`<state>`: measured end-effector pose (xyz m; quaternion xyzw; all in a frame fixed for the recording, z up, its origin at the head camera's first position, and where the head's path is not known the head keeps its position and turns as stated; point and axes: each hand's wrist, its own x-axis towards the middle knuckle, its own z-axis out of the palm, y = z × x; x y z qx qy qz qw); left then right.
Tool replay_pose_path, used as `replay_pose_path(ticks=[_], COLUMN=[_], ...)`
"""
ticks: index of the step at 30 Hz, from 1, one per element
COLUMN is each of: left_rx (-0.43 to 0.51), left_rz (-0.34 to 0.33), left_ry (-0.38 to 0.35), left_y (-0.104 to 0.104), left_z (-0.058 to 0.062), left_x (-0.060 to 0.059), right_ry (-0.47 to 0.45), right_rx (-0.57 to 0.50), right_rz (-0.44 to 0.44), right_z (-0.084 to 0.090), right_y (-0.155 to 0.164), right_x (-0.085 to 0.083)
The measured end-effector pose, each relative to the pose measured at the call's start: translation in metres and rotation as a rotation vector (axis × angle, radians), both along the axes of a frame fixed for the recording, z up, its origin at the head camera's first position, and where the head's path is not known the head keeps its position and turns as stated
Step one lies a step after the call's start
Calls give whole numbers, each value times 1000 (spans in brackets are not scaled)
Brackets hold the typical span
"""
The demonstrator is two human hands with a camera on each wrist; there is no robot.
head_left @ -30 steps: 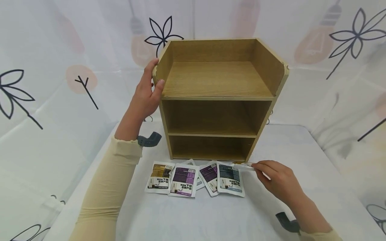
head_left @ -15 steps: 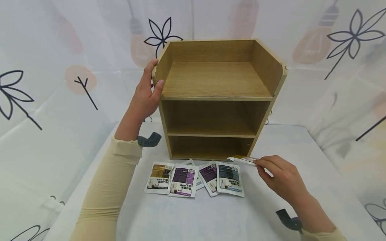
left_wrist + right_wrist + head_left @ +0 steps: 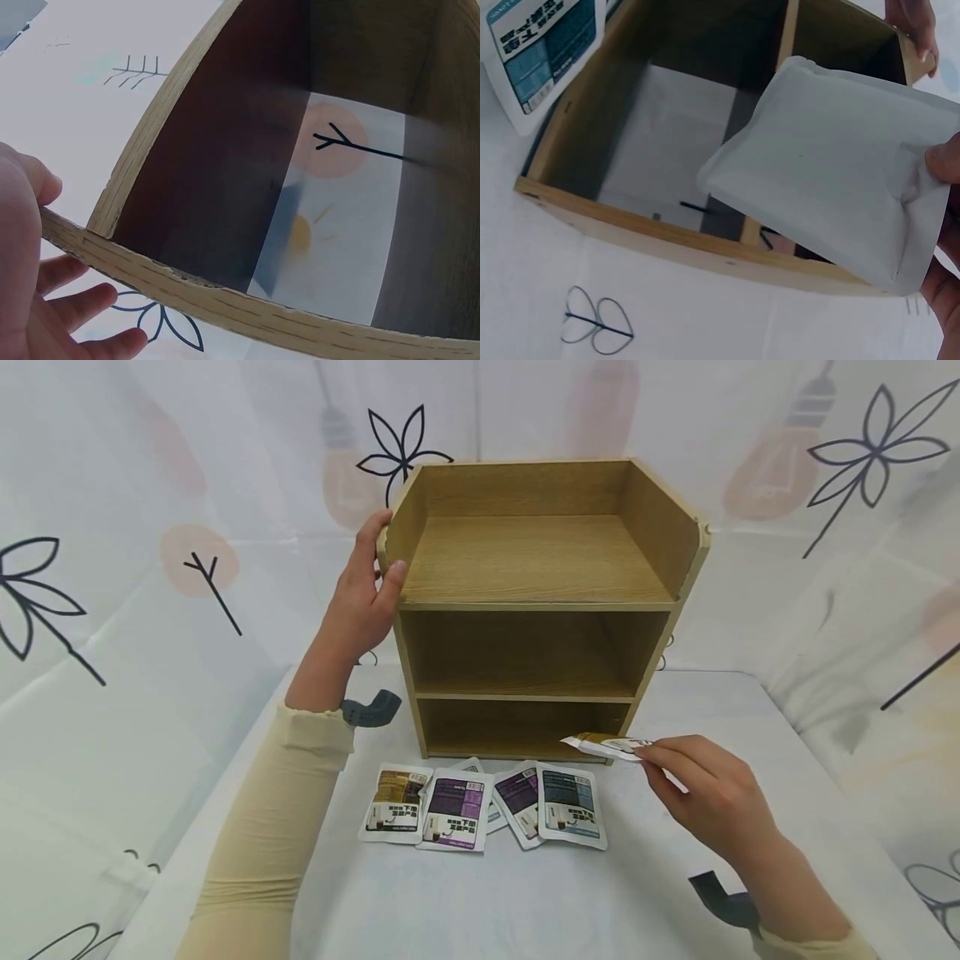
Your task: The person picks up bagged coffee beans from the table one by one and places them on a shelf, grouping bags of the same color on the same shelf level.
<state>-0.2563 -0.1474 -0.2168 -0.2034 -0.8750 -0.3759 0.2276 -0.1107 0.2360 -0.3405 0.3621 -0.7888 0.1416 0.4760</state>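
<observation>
My left hand [image 3: 363, 602] grips the upper left side panel of a light wooden shelf unit [image 3: 540, 560]. In the left wrist view its thumb lies on one side of the panel edge [image 3: 172, 281], its fingers on the other. My right hand [image 3: 708, 789] pinches one end of a flat packet [image 3: 607, 745] with a gold-brown and white face, held above the table before the bottom compartment. The packet's plain white back [image 3: 832, 150] fills much of the right wrist view. On the table lie a gold packet [image 3: 395, 802], purple packets [image 3: 455, 810] and a teal packet [image 3: 572, 806].
The shelf unit has an open top tier and two compartments below, the lower shelf board [image 3: 525, 698] dividing them. One more packet [image 3: 496, 818] lies mostly hidden among the others. A white cloth covers the table [image 3: 480, 902]; a printed curtain [image 3: 285, 443] hangs behind.
My right hand has lifted the pinched packet slightly, off the table beside the teal one and up before the bottom compartment. The left hand keeps its grip on the shelf unit.
</observation>
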Motion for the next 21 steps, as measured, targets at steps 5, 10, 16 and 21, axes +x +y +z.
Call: replay_pose_path(ticks=[5,10,16,21], left_rx=[4,10,8,7], left_rz=[-3,1,-1,0], left_ry=[9,3,6,7], left_y=[0,1,1,1], left_z=[0,0,-1,-1], left_x=[0,0,0,0], right_ry=[46,80,141,187], right_rx=[-35,-74,-138,-195], right_rz=[25,50,70,97], right_z=[11,22,34,46], right_y=[-3,-8,-15,-23], right_x=[-2,-2,-1,2])
